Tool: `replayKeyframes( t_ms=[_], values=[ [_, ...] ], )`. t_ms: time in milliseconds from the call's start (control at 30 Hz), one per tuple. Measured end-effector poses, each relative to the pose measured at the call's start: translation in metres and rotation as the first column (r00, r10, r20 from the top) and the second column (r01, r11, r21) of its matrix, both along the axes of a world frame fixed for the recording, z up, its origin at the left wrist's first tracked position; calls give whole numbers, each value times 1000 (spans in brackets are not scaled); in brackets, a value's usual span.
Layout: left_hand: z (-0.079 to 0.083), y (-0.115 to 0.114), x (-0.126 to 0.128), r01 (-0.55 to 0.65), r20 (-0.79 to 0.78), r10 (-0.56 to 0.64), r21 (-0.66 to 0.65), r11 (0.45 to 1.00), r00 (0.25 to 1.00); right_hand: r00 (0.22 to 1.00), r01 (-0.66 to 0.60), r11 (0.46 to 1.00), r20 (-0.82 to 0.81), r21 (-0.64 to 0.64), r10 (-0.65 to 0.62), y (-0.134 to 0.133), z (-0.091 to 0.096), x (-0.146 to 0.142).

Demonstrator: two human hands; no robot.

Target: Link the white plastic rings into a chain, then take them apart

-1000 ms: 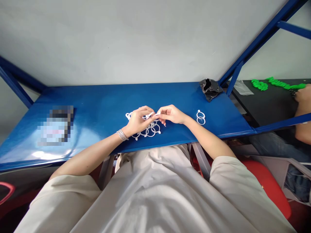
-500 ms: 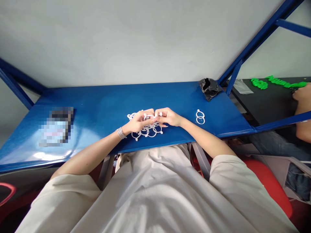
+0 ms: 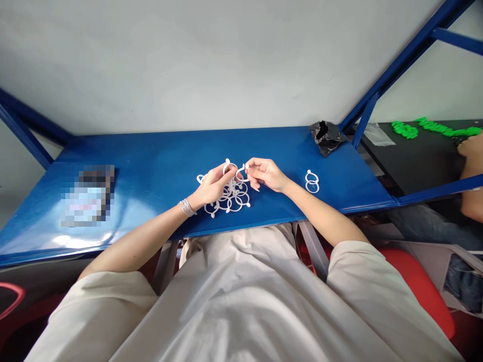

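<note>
Linked white plastic rings [image 3: 234, 203], several of them with small round knobs, lie bunched on the blue table [image 3: 166, 161] below my hands. My left hand [image 3: 214, 187] is closed in a pinch on the upper rings of this bunch and lifts them a little. Beside it, my right hand [image 3: 266, 173] pinches the end of an open white ring [image 3: 241, 175] at the bunch's right side. Part of the bunch is hidden behind my left hand. Two more white rings [image 3: 312, 182] overlap on the table to the right.
A crumpled black plastic bag [image 3: 326, 138] sits at the table's back right. On the left lies a blurred-out flat object [image 3: 87, 197]. Blue frame bars rise at both sides. Beyond the right bar, green linked pieces [image 3: 404, 129] and another person's arm [image 3: 471, 161] are on a black table.
My hands have moved apart slightly, the right one to the right and up. The ring between them now shows open, and more of the bunch is visible.
</note>
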State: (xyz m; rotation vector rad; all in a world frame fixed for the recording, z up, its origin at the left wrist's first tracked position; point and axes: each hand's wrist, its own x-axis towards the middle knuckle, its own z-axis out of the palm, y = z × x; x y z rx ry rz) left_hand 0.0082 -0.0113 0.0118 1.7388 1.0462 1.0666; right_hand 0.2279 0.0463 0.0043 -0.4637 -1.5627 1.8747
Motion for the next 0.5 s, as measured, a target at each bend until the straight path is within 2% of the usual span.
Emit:
replayKeyframes(
  t_ms=[133,233,367,500],
  values=[
    [-8,0,1,-54,-9,54,13,998,998,996,-41,997,76,70,36,-4,0,-1],
    [-11,-1,1,-21,-101,28,70,997,995,989,-78,992,136,100,64,-7,-1,-2],
    [-8,-4,1,18,-250,30,189,982,968,977,-106,992,194,66,91,-8,-3,-3],
    [-5,-5,2,44,-279,29,252,967,960,979,-81,996,188,21,76,-9,-3,-4]
  ],
)
